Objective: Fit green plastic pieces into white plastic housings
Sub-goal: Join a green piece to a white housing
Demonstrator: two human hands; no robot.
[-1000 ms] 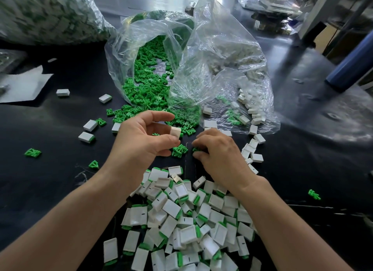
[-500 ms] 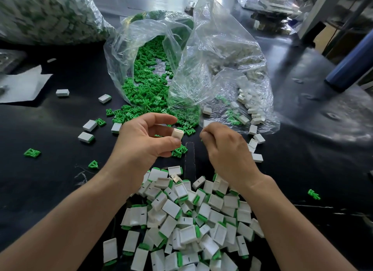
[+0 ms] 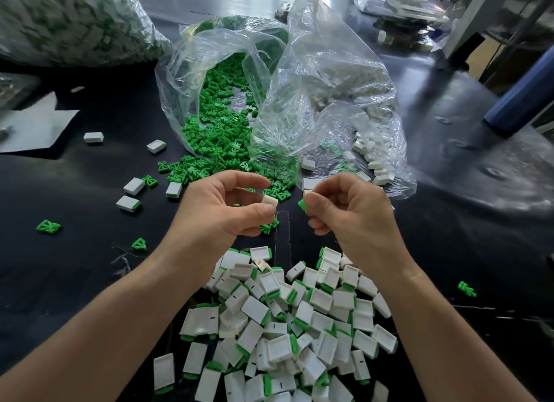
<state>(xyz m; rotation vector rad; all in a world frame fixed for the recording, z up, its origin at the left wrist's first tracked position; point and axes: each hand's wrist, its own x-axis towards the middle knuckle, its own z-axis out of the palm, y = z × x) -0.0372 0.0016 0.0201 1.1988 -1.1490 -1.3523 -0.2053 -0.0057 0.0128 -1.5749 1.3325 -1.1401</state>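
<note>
We see the left hand (image 3: 221,210) raised above the black bench (image 3: 75,281), its thumb and fingers (image 3: 257,178) curled round a small white housing (image 3: 270,200) that pokes out toward the right. Just beside it, not touching, the right hand (image 3: 350,213) pinches a green piece (image 3: 302,205) between thumb and forefinger, the other fingers tucked in; only the green tip shows past the thumb. A narrow gap lies between the two parts.

Below the wrists spreads a heap of assembled housings (image 3: 284,326) – white shells with green edges showing, lying at all angles. Beyond the hands, a clear plastic bag (image 3: 180,81) lies open on its side with loose green pieces (image 3: 221,126) spilling out of its mouth onto the bench. A second clear bag (image 3: 344,72), leaning against the first on the right, holds empty white housings (image 3: 374,165), some of them near its lower edge.

To the left we find a few stray housings (image 3: 133,186) and single green pieces (image 3: 48,226) well apart, a white sheet (image 3: 36,126), and – at the far corner – a large filled bag (image 3: 69,21). A blue cylinder (image 3: 521,102) slants in at the right.
</note>
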